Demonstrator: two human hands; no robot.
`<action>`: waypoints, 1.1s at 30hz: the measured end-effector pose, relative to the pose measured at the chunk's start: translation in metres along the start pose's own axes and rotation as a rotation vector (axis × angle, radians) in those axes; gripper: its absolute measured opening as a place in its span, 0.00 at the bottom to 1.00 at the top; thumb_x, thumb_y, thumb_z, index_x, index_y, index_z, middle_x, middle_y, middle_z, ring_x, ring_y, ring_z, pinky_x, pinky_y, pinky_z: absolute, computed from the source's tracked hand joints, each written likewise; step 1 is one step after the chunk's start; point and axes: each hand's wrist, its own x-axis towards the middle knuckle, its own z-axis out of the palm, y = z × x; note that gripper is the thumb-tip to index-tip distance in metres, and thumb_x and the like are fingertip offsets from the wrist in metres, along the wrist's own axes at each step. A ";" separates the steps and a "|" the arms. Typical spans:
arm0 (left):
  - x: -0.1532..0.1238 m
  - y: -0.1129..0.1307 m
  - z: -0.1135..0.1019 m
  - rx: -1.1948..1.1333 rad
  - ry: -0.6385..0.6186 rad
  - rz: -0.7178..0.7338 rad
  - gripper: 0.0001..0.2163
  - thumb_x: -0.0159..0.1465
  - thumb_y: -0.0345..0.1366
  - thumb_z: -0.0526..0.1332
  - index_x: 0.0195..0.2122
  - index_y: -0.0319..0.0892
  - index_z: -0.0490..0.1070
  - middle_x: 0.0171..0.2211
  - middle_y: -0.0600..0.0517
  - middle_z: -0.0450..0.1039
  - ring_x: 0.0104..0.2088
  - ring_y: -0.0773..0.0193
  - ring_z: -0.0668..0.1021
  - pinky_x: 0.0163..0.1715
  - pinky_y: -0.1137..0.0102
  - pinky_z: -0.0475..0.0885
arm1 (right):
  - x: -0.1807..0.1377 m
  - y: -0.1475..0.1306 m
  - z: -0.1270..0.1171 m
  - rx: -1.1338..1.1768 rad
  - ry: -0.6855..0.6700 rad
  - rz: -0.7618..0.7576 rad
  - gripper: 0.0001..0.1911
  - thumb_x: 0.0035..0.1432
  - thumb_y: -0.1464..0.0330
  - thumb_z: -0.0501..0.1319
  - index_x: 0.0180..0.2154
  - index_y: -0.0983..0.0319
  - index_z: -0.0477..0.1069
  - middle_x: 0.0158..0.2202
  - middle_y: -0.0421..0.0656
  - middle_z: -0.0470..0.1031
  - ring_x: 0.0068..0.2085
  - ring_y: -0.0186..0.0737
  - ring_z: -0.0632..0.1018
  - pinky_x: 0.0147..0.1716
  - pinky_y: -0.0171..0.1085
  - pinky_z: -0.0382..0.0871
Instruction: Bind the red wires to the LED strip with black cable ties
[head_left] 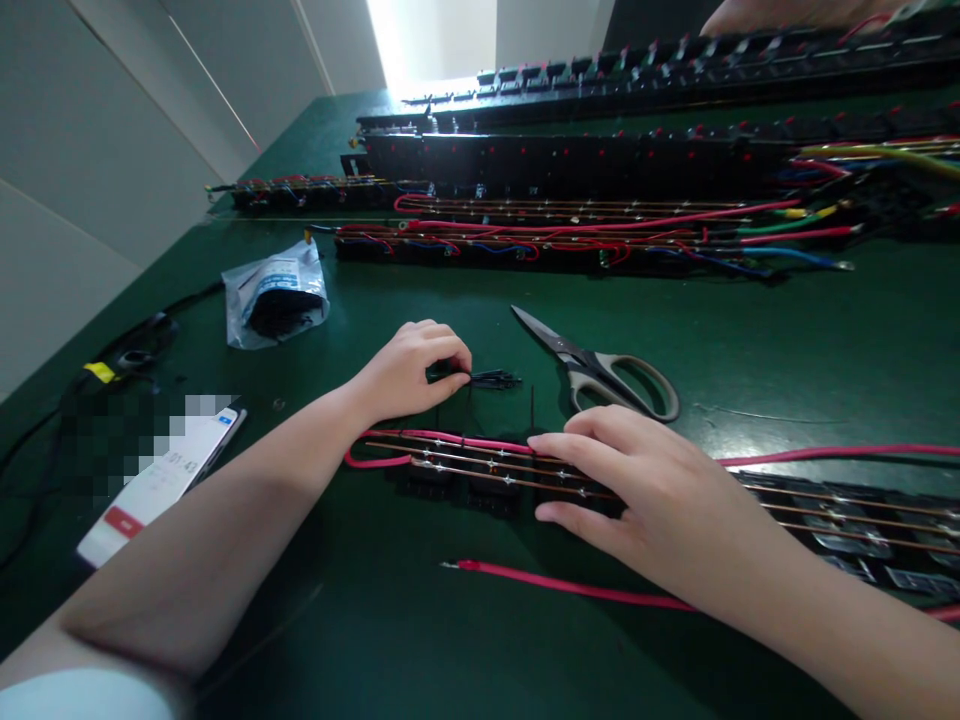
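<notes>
My left hand (411,370) is closed in a pinch on a small bundle of black cable ties (491,379) lying on the green table (465,640). My right hand (637,480) lies flat with fingers stretched out on a long black socket strip (847,525) wired with copper bars and a red wire (825,453). The left end of that strip (450,475) sits just below my left hand. Two thin black ties stand up from the strip between my hands.
Scissors (600,370) lie just beyond my right hand. A plastic bag of black parts (276,295) is at the left, a phone (161,480) nearer me. Several wired strips (600,240) fill the back. Another person's hand (787,15) shows at the top right. A loose red wire (570,585) lies near me.
</notes>
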 end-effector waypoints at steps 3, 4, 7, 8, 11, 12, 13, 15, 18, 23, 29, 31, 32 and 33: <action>0.000 0.001 0.000 0.018 0.004 -0.014 0.04 0.64 0.34 0.61 0.36 0.42 0.74 0.37 0.50 0.76 0.41 0.60 0.74 0.47 0.62 0.66 | 0.000 0.000 0.001 -0.015 0.008 -0.013 0.21 0.56 0.66 0.70 0.51 0.59 0.74 0.43 0.47 0.77 0.40 0.45 0.78 0.35 0.44 0.76; 0.001 0.001 0.000 0.026 0.005 -0.017 0.04 0.64 0.34 0.61 0.36 0.42 0.74 0.37 0.51 0.76 0.41 0.60 0.74 0.47 0.62 0.66 | 0.001 0.000 0.001 -0.018 0.009 -0.013 0.21 0.56 0.66 0.70 0.51 0.59 0.74 0.43 0.47 0.77 0.40 0.45 0.78 0.35 0.44 0.76; 0.001 0.001 0.001 0.038 0.007 -0.020 0.04 0.64 0.35 0.61 0.35 0.42 0.74 0.36 0.51 0.76 0.41 0.60 0.74 0.48 0.62 0.65 | 0.002 0.000 0.001 -0.017 0.005 -0.005 0.21 0.56 0.65 0.70 0.51 0.59 0.75 0.43 0.47 0.78 0.39 0.45 0.78 0.35 0.43 0.76; 0.001 0.001 0.001 0.038 0.008 -0.020 0.04 0.64 0.35 0.61 0.35 0.42 0.74 0.36 0.51 0.76 0.41 0.60 0.74 0.48 0.62 0.65 | 0.003 0.000 0.000 -0.017 0.004 -0.004 0.21 0.56 0.65 0.70 0.51 0.59 0.75 0.43 0.47 0.78 0.39 0.45 0.78 0.35 0.43 0.76; 0.001 0.001 0.001 0.034 0.009 -0.019 0.04 0.65 0.34 0.60 0.35 0.42 0.74 0.36 0.51 0.76 0.41 0.60 0.74 0.48 0.62 0.65 | 0.002 0.000 0.000 -0.020 0.005 -0.011 0.20 0.56 0.65 0.70 0.51 0.59 0.75 0.43 0.48 0.78 0.40 0.45 0.78 0.35 0.44 0.76; 0.001 0.001 0.001 0.035 0.009 -0.017 0.04 0.65 0.34 0.60 0.35 0.42 0.74 0.36 0.51 0.76 0.41 0.60 0.74 0.48 0.62 0.65 | 0.002 0.000 0.000 -0.021 0.008 -0.015 0.20 0.56 0.65 0.70 0.51 0.59 0.74 0.43 0.48 0.77 0.40 0.45 0.78 0.35 0.44 0.76; 0.001 0.001 0.001 0.035 0.009 -0.016 0.04 0.65 0.34 0.60 0.35 0.42 0.74 0.36 0.51 0.76 0.41 0.60 0.74 0.48 0.62 0.65 | 0.001 0.000 0.000 -0.022 0.009 -0.018 0.20 0.56 0.65 0.70 0.51 0.59 0.74 0.43 0.47 0.77 0.40 0.45 0.78 0.35 0.44 0.76; 0.000 0.002 0.001 0.034 0.014 -0.011 0.04 0.65 0.34 0.60 0.35 0.42 0.73 0.36 0.51 0.76 0.41 0.60 0.74 0.48 0.62 0.66 | 0.001 0.000 0.001 -0.021 0.013 -0.024 0.21 0.56 0.65 0.70 0.51 0.59 0.74 0.43 0.47 0.77 0.40 0.45 0.78 0.35 0.44 0.76; 0.000 0.002 0.002 0.036 0.014 -0.005 0.05 0.66 0.34 0.59 0.35 0.41 0.73 0.36 0.50 0.75 0.41 0.60 0.74 0.48 0.62 0.66 | 0.001 0.000 0.001 -0.017 0.015 -0.024 0.21 0.56 0.66 0.70 0.51 0.60 0.74 0.43 0.47 0.77 0.40 0.45 0.78 0.35 0.44 0.76; 0.002 -0.001 0.004 0.031 0.007 -0.025 0.06 0.69 0.33 0.55 0.36 0.42 0.70 0.38 0.49 0.74 0.43 0.59 0.73 0.49 0.62 0.66 | 0.001 -0.001 0.000 -0.011 0.002 -0.023 0.21 0.56 0.66 0.70 0.52 0.60 0.74 0.43 0.47 0.77 0.40 0.46 0.77 0.35 0.44 0.76; -0.003 0.043 -0.024 -0.168 0.291 -0.155 0.05 0.71 0.31 0.54 0.38 0.42 0.67 0.36 0.52 0.71 0.38 0.64 0.72 0.40 0.69 0.67 | 0.000 -0.001 0.000 0.008 -0.009 0.010 0.21 0.56 0.67 0.70 0.51 0.59 0.74 0.43 0.46 0.77 0.39 0.45 0.77 0.34 0.43 0.75; -0.008 0.073 -0.032 -0.275 0.358 -0.099 0.05 0.72 0.34 0.54 0.39 0.43 0.66 0.35 0.53 0.69 0.35 0.65 0.72 0.35 0.70 0.68 | 0.001 -0.001 -0.001 0.037 0.013 0.007 0.20 0.56 0.66 0.70 0.51 0.59 0.74 0.42 0.46 0.77 0.40 0.45 0.77 0.35 0.44 0.75; -0.011 0.087 -0.032 -0.285 0.353 -0.027 0.04 0.72 0.33 0.55 0.39 0.43 0.66 0.35 0.53 0.69 0.34 0.66 0.72 0.35 0.71 0.68 | 0.002 -0.001 -0.002 0.068 0.034 0.010 0.19 0.56 0.66 0.69 0.50 0.59 0.74 0.42 0.47 0.77 0.41 0.46 0.77 0.36 0.44 0.75; -0.014 0.099 -0.029 -0.263 0.317 0.025 0.03 0.71 0.32 0.55 0.38 0.43 0.66 0.35 0.53 0.70 0.35 0.66 0.72 0.36 0.71 0.68 | 0.002 0.000 -0.004 0.110 0.061 0.020 0.18 0.57 0.65 0.68 0.50 0.59 0.75 0.43 0.47 0.77 0.42 0.46 0.77 0.37 0.43 0.75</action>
